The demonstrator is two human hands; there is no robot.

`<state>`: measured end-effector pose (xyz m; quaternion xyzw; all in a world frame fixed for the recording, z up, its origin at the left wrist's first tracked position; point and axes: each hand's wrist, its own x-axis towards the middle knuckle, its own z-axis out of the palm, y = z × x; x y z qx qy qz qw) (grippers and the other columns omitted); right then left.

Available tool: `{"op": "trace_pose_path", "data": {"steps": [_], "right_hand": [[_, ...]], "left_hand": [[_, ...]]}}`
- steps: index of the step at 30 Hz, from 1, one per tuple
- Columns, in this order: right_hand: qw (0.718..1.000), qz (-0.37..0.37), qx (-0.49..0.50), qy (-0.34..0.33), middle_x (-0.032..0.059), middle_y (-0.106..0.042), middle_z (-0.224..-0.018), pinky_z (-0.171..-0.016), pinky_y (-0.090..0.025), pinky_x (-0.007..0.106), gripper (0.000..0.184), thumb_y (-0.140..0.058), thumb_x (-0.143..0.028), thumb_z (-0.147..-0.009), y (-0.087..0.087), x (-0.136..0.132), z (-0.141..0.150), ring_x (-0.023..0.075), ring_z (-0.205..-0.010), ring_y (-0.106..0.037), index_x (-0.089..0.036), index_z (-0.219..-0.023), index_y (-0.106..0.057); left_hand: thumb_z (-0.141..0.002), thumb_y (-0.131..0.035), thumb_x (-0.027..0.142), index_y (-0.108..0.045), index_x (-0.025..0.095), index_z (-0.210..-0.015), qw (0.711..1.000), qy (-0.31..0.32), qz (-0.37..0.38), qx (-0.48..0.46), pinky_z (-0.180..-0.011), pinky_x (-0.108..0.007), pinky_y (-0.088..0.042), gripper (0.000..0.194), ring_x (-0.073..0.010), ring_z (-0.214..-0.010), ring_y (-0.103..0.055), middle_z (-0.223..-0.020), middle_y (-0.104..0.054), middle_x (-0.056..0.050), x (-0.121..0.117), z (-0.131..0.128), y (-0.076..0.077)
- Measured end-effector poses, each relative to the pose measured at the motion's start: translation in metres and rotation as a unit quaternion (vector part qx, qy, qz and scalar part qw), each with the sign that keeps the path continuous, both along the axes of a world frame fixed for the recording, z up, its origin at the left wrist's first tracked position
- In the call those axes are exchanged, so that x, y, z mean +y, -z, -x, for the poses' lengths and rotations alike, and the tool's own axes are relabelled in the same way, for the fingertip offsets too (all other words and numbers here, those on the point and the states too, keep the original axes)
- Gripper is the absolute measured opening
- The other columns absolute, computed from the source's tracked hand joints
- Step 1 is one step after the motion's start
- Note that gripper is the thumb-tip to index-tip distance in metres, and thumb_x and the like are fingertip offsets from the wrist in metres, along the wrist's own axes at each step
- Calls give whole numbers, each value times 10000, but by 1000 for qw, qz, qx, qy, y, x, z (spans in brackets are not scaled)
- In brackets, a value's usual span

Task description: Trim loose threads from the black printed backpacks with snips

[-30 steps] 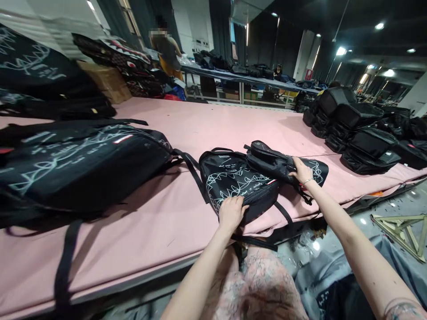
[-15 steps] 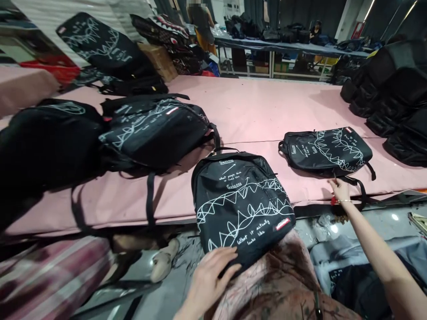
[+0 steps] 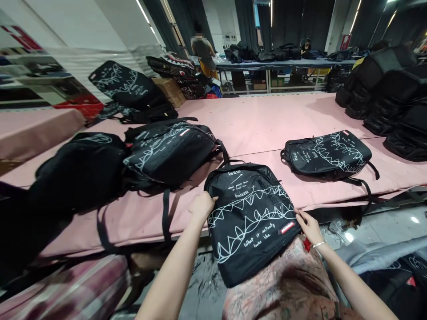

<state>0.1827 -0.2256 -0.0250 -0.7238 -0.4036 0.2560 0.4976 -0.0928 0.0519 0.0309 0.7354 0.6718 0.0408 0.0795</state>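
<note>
A black backpack (image 3: 250,213) with white scribbled lines, the word "Success" and a small red label lies front side up, partly on the pink table edge and partly over my lap. My left hand (image 3: 203,206) is closed on its upper left side, thumb over the front. At the lower right side, my right hand (image 3: 308,226) pinches the edge near the red label; its fingertips are partly hidden. A second printed backpack (image 3: 328,153) lies on its back to the right, apart from both hands, its strap hanging past the table edge.
More black backpacks (image 3: 170,149) lie on the left of the pink table (image 3: 256,120), straps hanging over the front. A pile of black bags (image 3: 393,98) stands at the right. A plaid garment (image 3: 66,291) shows at lower left. Two people are in the background.
My left hand has moved from the backpack's bottom up to its left side. My right hand has left the other backpack's strap and now grips the near one. The view has tilted up.
</note>
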Motion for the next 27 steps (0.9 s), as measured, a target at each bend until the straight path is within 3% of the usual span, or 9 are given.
{"op": "trace_pose_path", "data": {"steps": [2,5,8,11,16,19,22,24,27], "right_hand": [[1000,6,-19,10,58,-646,-1114,-922,-447,404,369,-456,-420,-812,0,-8,5,256,-1047,-586,-222,-1050,-656],[996,61,-71,2,44,-699,-958,-753,-501,377,308,-447,-435,-810,1,-21,1,259,-825,-656,-272,-946,-671],[983,123,-130,-41,37,-692,-695,-642,-474,335,264,-454,-422,-802,0,-24,-13,245,-648,-648,-274,-742,-664],[987,106,-106,-54,49,-681,-669,-714,-463,336,246,-485,-386,-780,-7,0,-31,248,-725,-647,-232,-702,-660],[998,37,-30,-33,59,-649,-1061,-884,-419,318,251,-480,-292,-789,-17,79,-47,191,-1015,-571,-198,-973,-622],[998,35,42,-33,19,-658,-719,-723,-468,284,136,-556,-313,-745,-19,111,-46,162,-739,-605,-185,-731,-598],[988,24,144,-50,-68,-441,-414,-464,-413,227,311,-589,-453,-707,-21,110,-37,94,-402,-427,-192,-582,-476],[973,2,223,-62,-105,-326,-371,-368,-342,206,391,-542,-564,-708,-24,97,-26,63,-316,-285,-205,-600,-431],[941,-35,331,-68,-122,-310,-386,-312,-281,186,441,-521,-644,-682,-27,75,-10,42,-285,-200,-213,-675,-429]], "left_hand": [[-715,-574,390,-577,56,-886,1000,-11,14,7,-648,-440,-454,375,-394,-878,-602,-906,-623,-276,-1,-4,-2],[-678,-612,327,-578,64,-856,1000,-2,16,5,-649,-418,-453,319,-380,-850,-606,-869,-623,-255,-8,-8,-9],[-760,-519,338,-549,125,-901,999,39,-21,-14,-712,-358,-445,257,-302,-890,-596,-916,-613,-181,-28,-13,-17],[-823,-425,378,-504,186,-893,983,94,-94,-125,-673,-293,-434,219,-200,-724,-584,-800,-588,-61,-62,-22,-22],[-738,-542,422,-474,200,-789,873,115,-171,-442,-560,-234,-395,238,-117,-572,-460,-692,-476,17,-110,-30,-32],[-651,-637,403,-458,193,-742,805,67,-139,-572,-515,-200,-366,291,-90,-558,-423,-684,-448,35,-117,-21,-38],[-629,-650,419,-454,198,-772,771,-6,-87,-631,-490,-190,-353,328,-74,-492,-382,-603,-399,68,-108,-3,-32],[-667,-596,450,-484,203,-849,793,-35,-69,-605,-513,-215,-379,326,-96,-507,-414,-591,-414,63,-99,8,-19],[-692,-547,455,-544,199,-914,870,-34,-47,-489,-595,-277,-421,339,-154,-622,-500,-691,-532,6,-89,13,5]]}}
